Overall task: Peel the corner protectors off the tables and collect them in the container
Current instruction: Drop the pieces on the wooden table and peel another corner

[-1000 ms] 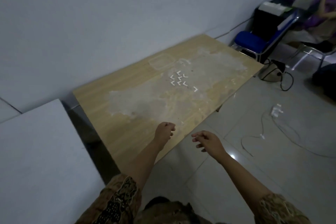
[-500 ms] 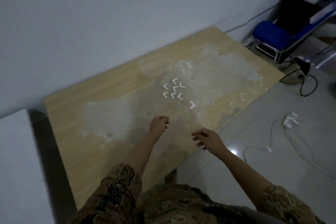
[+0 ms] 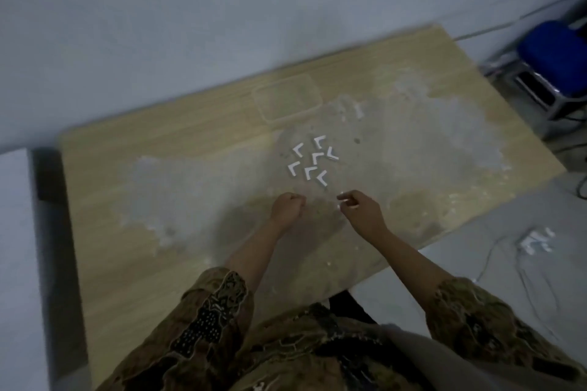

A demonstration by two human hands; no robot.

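**Q:** Both hands are over the table [image 3: 133,263], right? What are they doing?

**A:** Yep. Left hand [image 3: 287,208] is curled into a loose fist just on the near side of the corner protectors [image 3: 313,160]; can't see anything in it. Right hand [image 3: 362,211] sits beside it, fingers bent, thumb and forefinger pinching at a small white bit that looks like one more protector. It's blurry, so can't swear to it.

**Q:** And the protectors themselves?

**A:** Seven little white L-shaped pieces, lying loose in a cluster on a pale scuffed patch mid-table, none touching each other as far as I can tell. They're just beyond the knuckles of both hands.

**Q:** Container?

**A:** Clear rectangular plastic container [image 3: 287,98], farther back than the cluster, toward the wall. Nothing visible inside it.

**Q:** Anything else around?

**A:** Blue chair [image 3: 556,57] off past the table's far right corner, and a white cable [image 3: 536,241] on the floor right of the table.
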